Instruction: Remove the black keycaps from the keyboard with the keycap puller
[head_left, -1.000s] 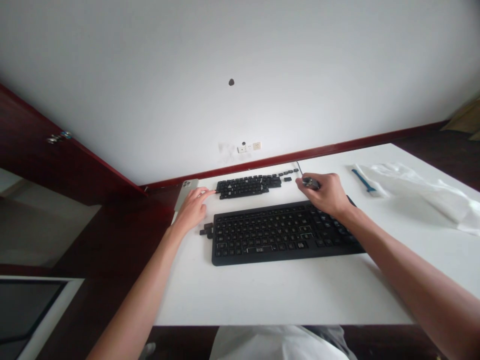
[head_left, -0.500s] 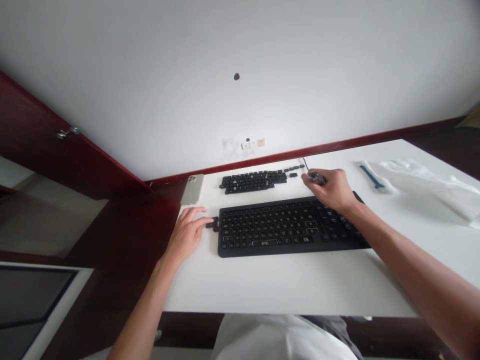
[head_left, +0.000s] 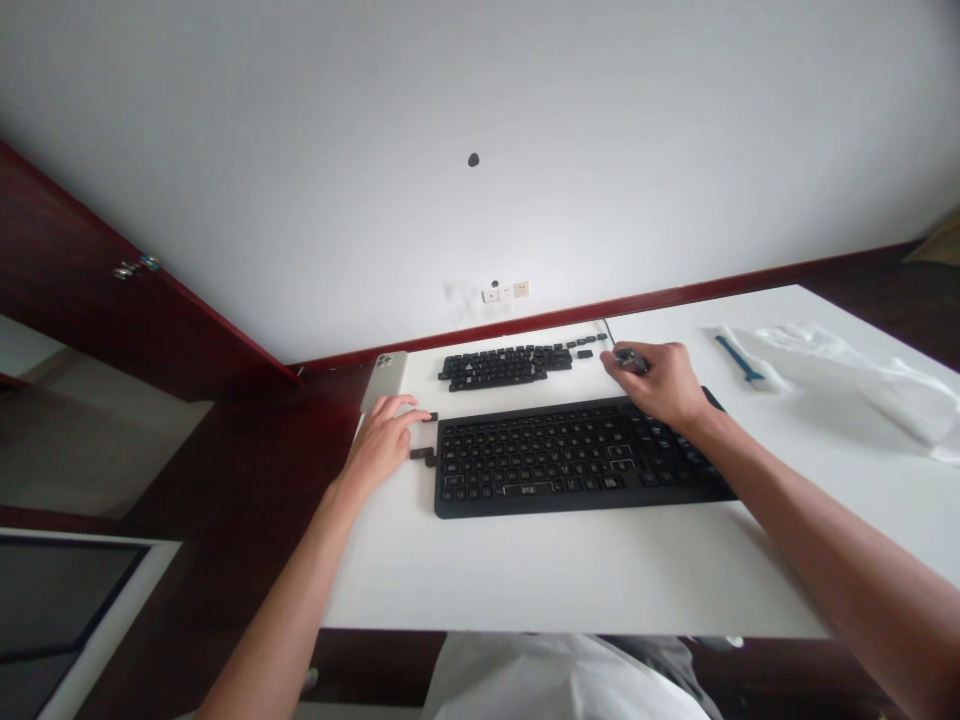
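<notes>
**What anchors the scene?**
A black keyboard (head_left: 585, 460) lies flat on a white table (head_left: 570, 585).

**And the left hand?**
The left hand (head_left: 382, 440) rests just left of the keyboard, its fingers straight and loosely spread. The index fingertip (head_left: 426, 414) is so close to a loose keycap (head_left: 433, 417) at the keyboard's top left corner that I cannot tell whether they touch. A small cluster of keycaps (head_left: 422, 456) lies just left of the keyboard.

**The right hand?**
The right hand (head_left: 664, 385) is over the keyboard's top right corner. Its curled fingers and thumb pinch a small dark object (head_left: 631, 360), too hidden to name.

**What else is nearby?**
Beyond the keyboard lie rows of loose black keycaps (head_left: 510, 367), with a smartphone (head_left: 384, 380) beyond its left end. Well right of it are a blue-handled tool (head_left: 739, 358) and a crumpled white cloth (head_left: 847, 385).
</notes>
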